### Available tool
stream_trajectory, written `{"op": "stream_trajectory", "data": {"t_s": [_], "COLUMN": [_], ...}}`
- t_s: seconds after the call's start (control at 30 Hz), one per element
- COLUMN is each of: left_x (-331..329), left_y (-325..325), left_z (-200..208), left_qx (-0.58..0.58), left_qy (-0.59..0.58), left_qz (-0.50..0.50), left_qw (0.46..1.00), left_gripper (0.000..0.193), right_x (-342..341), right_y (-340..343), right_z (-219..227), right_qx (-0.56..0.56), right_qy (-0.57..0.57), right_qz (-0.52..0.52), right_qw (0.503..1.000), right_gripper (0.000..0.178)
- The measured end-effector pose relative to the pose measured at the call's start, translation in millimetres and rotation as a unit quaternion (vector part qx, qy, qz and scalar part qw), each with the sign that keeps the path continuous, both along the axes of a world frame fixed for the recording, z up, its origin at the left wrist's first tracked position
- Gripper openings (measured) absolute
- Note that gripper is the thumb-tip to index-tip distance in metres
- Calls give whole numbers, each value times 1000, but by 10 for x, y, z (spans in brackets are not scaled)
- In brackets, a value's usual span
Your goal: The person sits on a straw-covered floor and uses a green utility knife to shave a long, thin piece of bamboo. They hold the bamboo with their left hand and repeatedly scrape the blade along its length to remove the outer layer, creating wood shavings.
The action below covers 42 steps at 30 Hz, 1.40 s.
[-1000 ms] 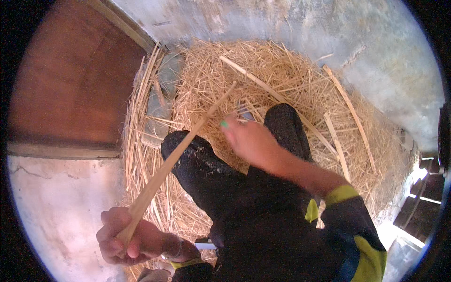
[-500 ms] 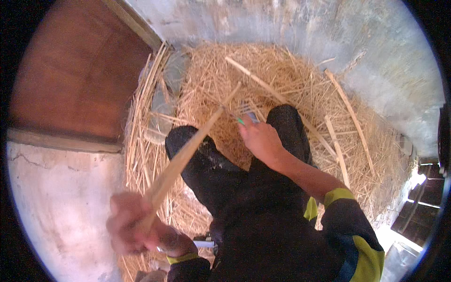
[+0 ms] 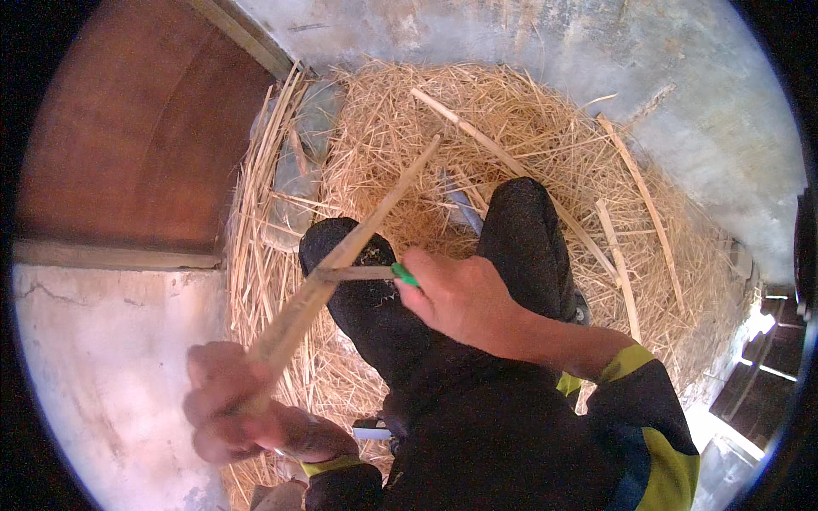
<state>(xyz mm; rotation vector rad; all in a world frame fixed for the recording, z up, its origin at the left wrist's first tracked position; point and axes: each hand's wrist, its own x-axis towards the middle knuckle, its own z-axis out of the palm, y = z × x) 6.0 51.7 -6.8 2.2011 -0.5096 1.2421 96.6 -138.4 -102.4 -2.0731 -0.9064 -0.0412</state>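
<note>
A long pale bamboo strip slants up from lower left, its far tip above my knee. My left hand, slightly blurred, is closed around its near end. My right hand grips the green handle of a knife. The knife's blade points left and meets the strip about midway, above my left knee. Most of the handle is hidden inside my fingers.
Shavings and straw-like slivers cover the ground around my legs. Bamboo strips lie at the right, and a bundle of thin sticks at the left. A stained wall rises behind, with a brown panel at upper left.
My right hand has pulled the knife back toward me, from near the strip's far end to about its middle. My left hand keeps its hold, almost in place.
</note>
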Motion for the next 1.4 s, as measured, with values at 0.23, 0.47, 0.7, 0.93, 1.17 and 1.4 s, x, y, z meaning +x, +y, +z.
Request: {"op": "stream_trajectory", "data": {"t_s": [0.23, 0.47, 0.7, 0.93, 1.17, 1.4], "left_x": [2, 22, 46, 167, 147, 135], "left_y": [-30, -103, -131, -346, -218, -353], "left_z": [83, 50, 226, 97, 137, 74], "left_qx": [-6, -47, 66, -34, -2, -22], "left_qy": [-11, 4, 62, -14, 6, -33], "left_qz": [9, -3, -116, 46, 2, 31], "left_qw": [1000, 999, 989, 998, 1000, 999], "left_gripper": [43, 43, 25, 28, 33, 36], "right_x": [101, 63, -166, 286, 43, -56], "right_y": [92, -299, -89, -29, -166, -16], "right_z": [-289, -619, 695, -366, 27, 484], "right_qx": [-70, -16, 24, -140, 6, 50], "right_qy": [-14, 107, 134, 96, 183, 94], "right_qz": [-66, -133, 90, -103, -74, 58], "right_qw": [995, 985, 987, 980, 980, 993], "right_gripper": [19, 21, 21, 18, 20, 19]}}
